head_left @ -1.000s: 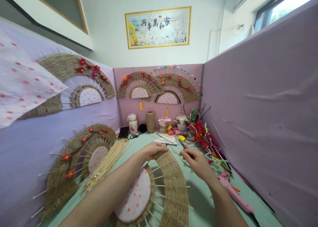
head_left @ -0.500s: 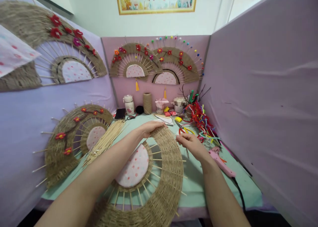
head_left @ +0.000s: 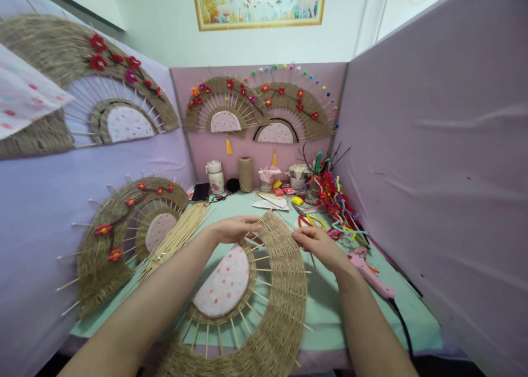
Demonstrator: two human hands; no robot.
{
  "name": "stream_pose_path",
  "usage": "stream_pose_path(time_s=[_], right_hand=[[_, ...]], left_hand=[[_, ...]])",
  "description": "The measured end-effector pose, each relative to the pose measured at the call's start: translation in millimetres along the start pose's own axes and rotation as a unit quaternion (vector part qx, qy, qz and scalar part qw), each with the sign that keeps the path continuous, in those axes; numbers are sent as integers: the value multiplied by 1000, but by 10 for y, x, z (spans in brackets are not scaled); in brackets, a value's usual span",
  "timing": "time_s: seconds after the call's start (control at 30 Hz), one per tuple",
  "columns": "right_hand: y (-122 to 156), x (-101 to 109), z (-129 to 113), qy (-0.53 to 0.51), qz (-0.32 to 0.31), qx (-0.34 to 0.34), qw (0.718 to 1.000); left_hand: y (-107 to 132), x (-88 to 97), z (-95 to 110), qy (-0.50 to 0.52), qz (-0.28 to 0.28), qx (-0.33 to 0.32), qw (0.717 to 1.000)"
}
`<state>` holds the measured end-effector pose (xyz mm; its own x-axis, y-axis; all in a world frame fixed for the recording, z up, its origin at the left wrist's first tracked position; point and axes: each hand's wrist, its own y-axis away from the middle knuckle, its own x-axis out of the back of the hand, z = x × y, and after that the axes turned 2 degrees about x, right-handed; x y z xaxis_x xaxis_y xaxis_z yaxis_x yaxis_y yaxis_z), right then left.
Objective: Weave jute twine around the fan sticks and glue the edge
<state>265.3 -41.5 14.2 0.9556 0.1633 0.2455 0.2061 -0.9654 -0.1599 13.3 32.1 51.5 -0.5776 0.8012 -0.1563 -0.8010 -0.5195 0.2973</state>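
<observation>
A woven twine fan [head_left: 284,278] on thin wooden sticks stands tilted in front of me, with a white, red-dotted half-round piece [head_left: 225,282] at its centre. At the fan's upper end, my left hand [head_left: 237,229] grips the inner edge, its fingers reaching onto the weave and partly hiding it. My right hand [head_left: 317,244] is to the right of the fan, thumb and fingertips pinched on a thin strand of twine [head_left: 282,218] that runs to the fan's top corner. A short loose end hangs below that hand.
Bundled sticks [head_left: 177,236] and a finished fan [head_left: 99,256] lie left. Scissors [head_left: 309,220], pipe cleaners [head_left: 336,201] and a pink glue gun [head_left: 373,275] are on the right. A twine spool [head_left: 245,174] and white bottle [head_left: 215,178] stand behind.
My left hand has slid down from the fan's top corner to its inner edge, uncovering the corner. My right hand stays about where it was, still pinching the twine.
</observation>
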Motion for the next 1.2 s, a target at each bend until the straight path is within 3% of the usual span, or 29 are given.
stream_pose_path(time_s=[0.13,0.23,0.3,0.57,0.7,0.9,1.2], right_hand=[[-5,-20,-6,-9,-1,-3,1000],[-4,-34,-21,-21,-1,-2,1000],[-10,-46,-27,-42,-6,-7,999],[-126,-70,101,-149,57,11,987],[-146,-78,124,-102,87,24,991],[-130,-124,81,-15,81,47,996],[-225,-211,168,16,76,92,993]], left_hand=[[387,164,-365,-15,-11,63,998],[584,188,-649,-2,9,71,997],[654,155,-754,20,51,40,998],[670,156,-663,60,134,-29,989],[643,192,-692,65,142,-45,987],[633,247,-798,94,155,-53,982],[657,321,-823,108,189,-49,975]])
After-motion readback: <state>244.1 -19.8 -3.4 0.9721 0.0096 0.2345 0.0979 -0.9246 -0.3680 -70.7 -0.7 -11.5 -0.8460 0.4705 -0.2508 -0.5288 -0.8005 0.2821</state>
